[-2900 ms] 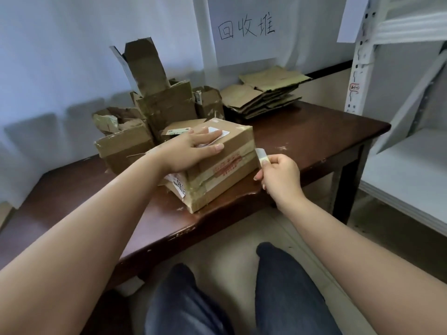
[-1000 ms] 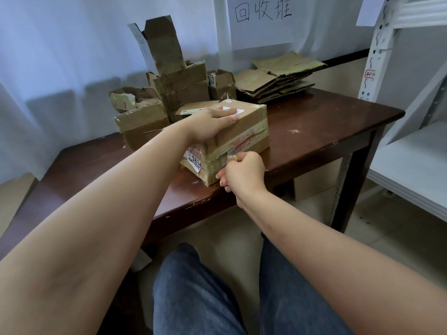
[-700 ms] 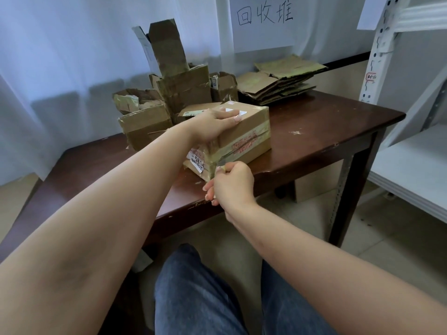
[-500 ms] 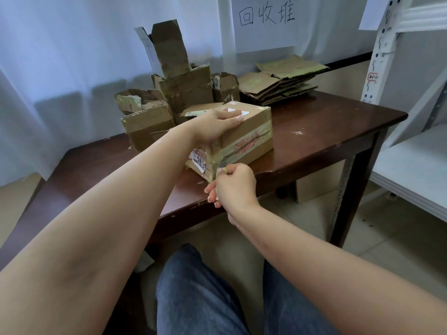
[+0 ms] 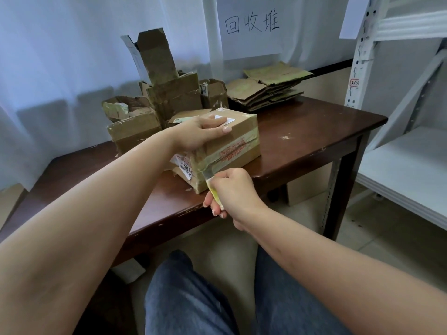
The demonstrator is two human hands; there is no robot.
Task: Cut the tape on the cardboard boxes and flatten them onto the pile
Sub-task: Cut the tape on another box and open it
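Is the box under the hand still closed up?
Closed. The taped box has flat flaps, tape across its side, and the left hand resting on top.

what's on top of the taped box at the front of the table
The left hand rests on the taped box, fingers over the front top edge. A white label shows partly beside the fingers; the rest of it, and whatever lies under the palm, is covered.
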